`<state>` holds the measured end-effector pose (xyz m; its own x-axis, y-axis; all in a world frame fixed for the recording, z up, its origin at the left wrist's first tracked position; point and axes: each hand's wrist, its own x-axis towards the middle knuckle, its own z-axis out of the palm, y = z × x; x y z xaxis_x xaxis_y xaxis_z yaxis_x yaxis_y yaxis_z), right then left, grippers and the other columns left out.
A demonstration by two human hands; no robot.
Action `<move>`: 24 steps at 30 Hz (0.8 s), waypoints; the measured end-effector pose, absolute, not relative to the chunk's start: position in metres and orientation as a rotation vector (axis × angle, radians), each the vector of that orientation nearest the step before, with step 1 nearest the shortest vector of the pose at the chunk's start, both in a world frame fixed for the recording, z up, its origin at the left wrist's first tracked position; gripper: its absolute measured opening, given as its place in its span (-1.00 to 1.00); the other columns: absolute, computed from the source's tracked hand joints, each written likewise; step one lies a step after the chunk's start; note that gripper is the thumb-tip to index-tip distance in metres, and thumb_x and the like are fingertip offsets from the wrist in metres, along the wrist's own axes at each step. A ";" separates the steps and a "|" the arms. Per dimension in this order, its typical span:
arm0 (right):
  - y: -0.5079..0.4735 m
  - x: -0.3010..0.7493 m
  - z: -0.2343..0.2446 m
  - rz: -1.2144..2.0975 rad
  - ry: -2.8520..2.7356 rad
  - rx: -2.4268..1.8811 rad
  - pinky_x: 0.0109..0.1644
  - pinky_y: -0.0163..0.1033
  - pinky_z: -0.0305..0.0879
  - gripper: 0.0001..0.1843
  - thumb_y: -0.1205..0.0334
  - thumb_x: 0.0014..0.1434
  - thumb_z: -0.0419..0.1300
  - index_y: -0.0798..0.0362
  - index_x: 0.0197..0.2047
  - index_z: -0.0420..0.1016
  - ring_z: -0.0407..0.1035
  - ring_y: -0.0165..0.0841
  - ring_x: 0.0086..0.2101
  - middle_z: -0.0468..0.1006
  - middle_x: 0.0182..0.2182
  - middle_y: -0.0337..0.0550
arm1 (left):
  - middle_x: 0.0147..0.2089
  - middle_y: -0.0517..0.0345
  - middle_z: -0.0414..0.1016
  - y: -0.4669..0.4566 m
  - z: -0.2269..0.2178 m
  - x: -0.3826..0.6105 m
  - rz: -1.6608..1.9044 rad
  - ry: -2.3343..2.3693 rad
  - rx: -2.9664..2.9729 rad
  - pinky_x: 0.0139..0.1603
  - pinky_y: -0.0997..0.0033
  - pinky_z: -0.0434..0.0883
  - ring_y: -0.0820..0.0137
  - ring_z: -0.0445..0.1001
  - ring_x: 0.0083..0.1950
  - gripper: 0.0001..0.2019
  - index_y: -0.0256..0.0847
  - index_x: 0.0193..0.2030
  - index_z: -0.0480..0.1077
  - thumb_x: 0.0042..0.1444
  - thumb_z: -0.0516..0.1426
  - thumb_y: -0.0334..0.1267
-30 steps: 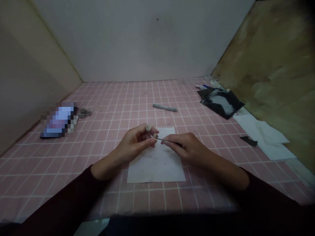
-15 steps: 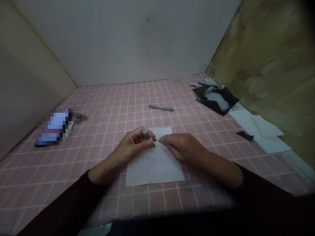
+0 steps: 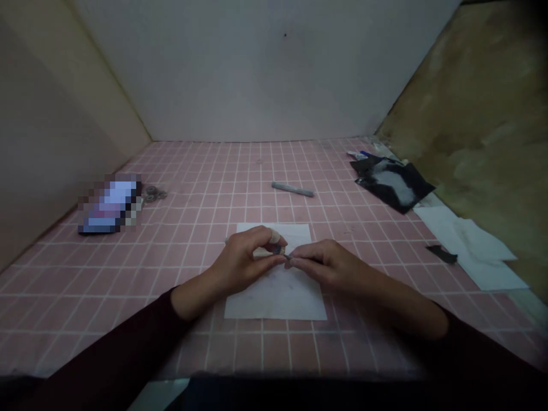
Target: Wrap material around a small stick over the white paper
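Over the middle of the pink tiled tabletop (image 3: 192, 200), both hands meet above a white sheet of paper (image 3: 278, 297). The left hand (image 3: 242, 260) pinches a small piece (image 3: 279, 249) between thumb and fingertips, raised just clear of the sheet with its end exposed toward the other hand. The right hand (image 3: 325, 262) is closed on a thin tool (image 3: 288, 258), gripped low like a pen, probably for fine control, with its tip at the piece. The light is dim and the piece tiny, so I cannot tell what it is; it may be a bead or a bit of clay. Both wrists rest low, which steadies the fingertips, and the sheet lies directly beneath, seemingly as a clean work surface.

A grey stick (image 3: 292, 189) lies beyond the paper, well apart. To the right are a black pouch (image 3: 391, 182), loose white sheets (image 3: 471, 245) and a small black scrap (image 3: 442, 254); at the left lies a blurred flat item (image 3: 110, 204).
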<state>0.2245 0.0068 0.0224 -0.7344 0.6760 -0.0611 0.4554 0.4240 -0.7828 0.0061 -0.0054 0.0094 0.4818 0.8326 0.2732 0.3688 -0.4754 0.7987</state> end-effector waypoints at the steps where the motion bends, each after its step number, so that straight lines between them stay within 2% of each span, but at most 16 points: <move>1: 0.005 0.224 0.021 1.052 -2.442 -1.020 -0.40 -0.35 0.15 -0.69 0.22 0.30 -0.02 0.11 -0.28 0.53 0.27 -0.45 -0.51 0.42 -0.54 -0.24 | -0.26 0.10 0.46 -0.005 0.008 0.006 0.879 0.994 1.995 -0.18 0.38 0.40 0.41 0.45 -0.26 -0.84 -0.25 -0.20 0.41 0.14 0.19 -0.21; 4: 0.000 0.222 0.015 0.609 -2.485 -1.147 -0.31 -0.30 0.20 -0.72 0.27 0.28 -0.02 0.07 -0.21 0.52 0.36 -0.36 -0.41 0.52 -0.41 -0.12 | -0.29 0.13 0.43 -0.003 0.004 0.008 0.891 0.978 1.773 -0.28 0.44 0.41 0.44 0.44 -0.31 -0.81 -0.26 -0.17 0.37 0.16 0.17 -0.19; 7: -0.003 0.220 0.014 0.533 -2.463 -1.177 -0.29 -0.28 0.22 -0.72 0.26 0.28 -0.02 0.06 -0.16 0.51 0.38 -0.33 -0.37 0.53 -0.37 -0.08 | -0.29 0.14 0.42 -0.003 0.004 0.008 0.939 0.977 1.763 -0.27 0.45 0.41 0.45 0.43 -0.31 -0.83 -0.25 -0.17 0.35 0.16 0.16 -0.22; 9: -0.001 0.220 0.018 0.755 -2.439 -1.128 -0.31 -0.30 0.21 -0.71 0.23 0.29 -0.03 0.09 -0.25 0.52 0.35 -0.38 -0.41 0.50 -0.43 -0.13 | -0.25 0.12 0.42 -0.004 0.008 0.007 0.955 0.986 1.937 -0.21 0.42 0.40 0.44 0.43 -0.27 -0.87 -0.24 -0.19 0.36 0.15 0.17 -0.27; 11: 0.005 0.221 0.024 1.146 -2.399 -1.056 -0.41 -0.35 0.17 -0.66 0.16 0.30 -0.02 0.11 -0.33 0.51 0.25 -0.45 -0.53 0.38 -0.56 -0.24 | -0.24 0.11 0.42 -0.006 0.011 0.005 0.944 0.953 2.137 -0.19 0.40 0.38 0.41 0.41 -0.24 -0.90 -0.24 -0.20 0.36 0.15 0.16 -0.31; 13: 0.010 0.222 0.028 1.477 -2.338 -1.008 -0.53 -0.38 0.06 -0.62 0.08 0.30 -0.01 0.13 -0.31 0.52 0.11 -0.50 -0.62 0.22 -0.67 -0.34 | -0.25 0.11 0.42 -0.006 0.013 0.004 0.932 0.894 2.241 -0.19 0.40 0.36 0.40 0.40 -0.22 -0.90 -0.24 -0.19 0.35 0.16 0.15 -0.31; 14: 0.011 0.223 0.029 1.541 -2.327 -0.996 -0.56 -0.39 0.03 -0.62 0.07 0.30 -0.01 0.13 -0.29 0.53 0.08 -0.50 -0.64 0.19 -0.68 -0.35 | -0.26 0.12 0.42 -0.006 0.013 0.003 0.931 0.878 2.246 -0.19 0.41 0.36 0.41 0.40 -0.23 -0.90 -0.25 -0.19 0.35 0.16 0.15 -0.31; 16: 0.011 0.223 0.026 1.399 -2.374 -1.007 -0.52 -0.38 0.08 -0.62 0.09 0.30 -0.01 0.12 -0.29 0.54 0.15 -0.49 -0.61 0.28 -0.64 -0.31 | -0.27 0.13 0.42 -0.005 0.012 0.004 0.925 0.901 2.174 -0.21 0.42 0.37 0.43 0.40 -0.26 -0.89 -0.26 -0.20 0.36 0.15 0.17 -0.30; 18: 0.007 0.222 0.020 1.026 -2.450 -1.058 -0.42 -0.36 0.18 -0.65 0.14 0.30 -0.02 0.09 -0.28 0.54 0.30 -0.42 -0.50 0.44 -0.53 -0.20 | -0.32 0.16 0.42 -0.003 0.009 0.005 0.890 0.960 2.006 -0.26 0.45 0.38 0.45 0.41 -0.31 -0.86 -0.27 -0.20 0.37 0.13 0.18 -0.27; 21: -0.002 0.219 0.009 0.528 -2.482 -1.167 -0.32 -0.31 0.26 -0.68 0.21 0.30 -0.05 0.04 -0.12 0.52 0.40 -0.33 -0.37 0.54 -0.38 -0.09 | -0.38 0.20 0.40 -0.001 0.005 0.007 0.840 1.005 1.730 -0.35 0.50 0.37 0.48 0.40 -0.38 -0.82 -0.28 -0.19 0.37 0.14 0.17 -0.23; 24: -0.003 0.218 0.007 0.509 -2.507 -1.181 -0.29 -0.29 0.27 -0.69 0.24 0.30 -0.05 0.05 -0.12 0.51 0.40 -0.33 -0.36 0.55 -0.36 -0.09 | -0.36 0.19 0.40 -0.001 0.006 0.007 0.846 1.030 1.809 -0.32 0.48 0.36 0.48 0.39 -0.36 -0.85 -0.28 -0.21 0.37 0.12 0.17 -0.27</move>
